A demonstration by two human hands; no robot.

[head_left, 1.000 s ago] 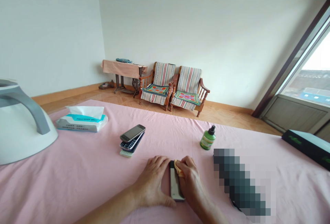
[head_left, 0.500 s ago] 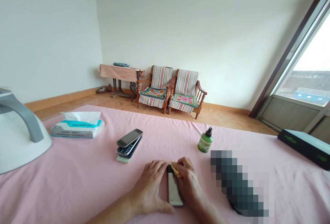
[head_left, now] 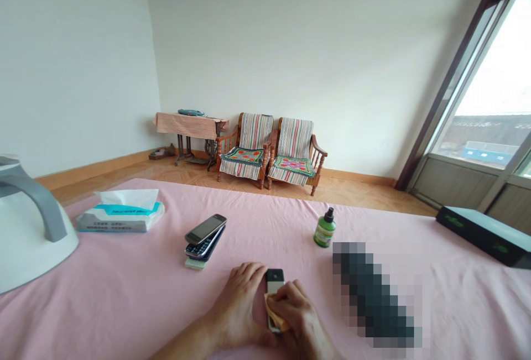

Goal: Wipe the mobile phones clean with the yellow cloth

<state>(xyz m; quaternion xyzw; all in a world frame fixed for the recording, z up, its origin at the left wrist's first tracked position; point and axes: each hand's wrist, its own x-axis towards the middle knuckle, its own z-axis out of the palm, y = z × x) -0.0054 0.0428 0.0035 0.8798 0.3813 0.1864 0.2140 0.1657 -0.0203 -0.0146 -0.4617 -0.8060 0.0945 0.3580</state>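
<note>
A mobile phone, black at its far end and pale below, lies back up on the pink tablecloth in front of me. My left hand steadies it from the left, fingertips by the far end and thumb by the near end. Pinched in my right hand is a small yellow cloth, pressed on the phone's lower half and hiding part of it. Left of my hands, a stack of several mobile phones rests on the tablecloth. A green bottle with a black cap stands beyond my right hand.
A white kettle-like thing with a grey handle is at the left edge, near a tissue pack. A dark pixelated object lies on the right, with a black box behind. Two wooden chairs stand beyond the tablecloth.
My right hand has slid the yellow cloth from the phone's far end toward its near end, baring the black top. My left hand stays beside the phone. The view has tilted slightly up.
</note>
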